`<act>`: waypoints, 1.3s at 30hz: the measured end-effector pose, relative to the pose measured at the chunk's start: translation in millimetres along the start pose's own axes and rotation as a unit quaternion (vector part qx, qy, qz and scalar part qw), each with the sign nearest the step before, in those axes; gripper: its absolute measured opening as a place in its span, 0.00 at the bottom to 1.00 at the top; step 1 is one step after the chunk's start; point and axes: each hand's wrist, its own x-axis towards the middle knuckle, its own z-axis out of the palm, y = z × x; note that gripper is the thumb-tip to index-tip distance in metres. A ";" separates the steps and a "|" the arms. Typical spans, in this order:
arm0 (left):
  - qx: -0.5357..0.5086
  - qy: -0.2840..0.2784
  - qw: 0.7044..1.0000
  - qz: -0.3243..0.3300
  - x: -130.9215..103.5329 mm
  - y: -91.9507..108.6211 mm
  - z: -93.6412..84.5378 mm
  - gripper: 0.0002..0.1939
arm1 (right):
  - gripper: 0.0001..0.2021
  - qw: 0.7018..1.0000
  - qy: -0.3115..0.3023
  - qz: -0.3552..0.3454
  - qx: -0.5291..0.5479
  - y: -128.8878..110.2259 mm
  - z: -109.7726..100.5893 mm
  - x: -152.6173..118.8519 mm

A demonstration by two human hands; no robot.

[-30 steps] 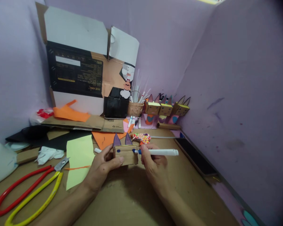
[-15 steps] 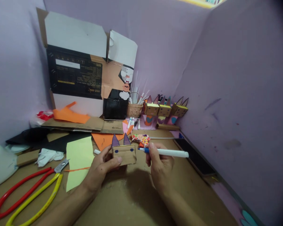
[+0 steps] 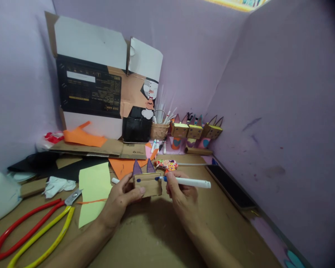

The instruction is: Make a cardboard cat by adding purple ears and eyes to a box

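In the head view my left hand grips a small cardboard animal head by its left side, thumb across the front. Two purple pointed ears stand up from its top edge, and two dark blue eye spots mark its face. Pinched in my right hand is a white marker with a blue collar. Its tip points left and lies at the right eye spot; whether it touches the cardboard I cannot tell. Beyond my right fingers is a colourful patterned piece, partly covered.
Scissors with red and yellow handles lie at left beside light yellow paper. A black phone-like slab lies along the right wall. Finished-looking eared cardboard figures and a basket of markers stand at the back, near a flattened box.
My right hand has moved left with the marker, bringing the tip from beside the cardboard head to its right eye spot. My left hand and the head have barely shifted.
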 end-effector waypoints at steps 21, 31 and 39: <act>0.005 -0.008 1.000 0.000 0.1 -0.6 -0.1 0.26 | 0.13 1.000 0.006 -0.008 -0.022 -0.5 1.1 -2.5; 0.010 -0.031 0.999 0.005 0.5 0.2 -0.8 0.26 | 0.14 1.000 0.001 -0.010 -0.001 -3.1 1.5 -2.3; 0.013 -0.010 1.000 -0.018 3.3 -3.2 -5.2 0.30 | 0.14 1.000 0.009 -0.009 0.004 -3.8 0.3 -2.4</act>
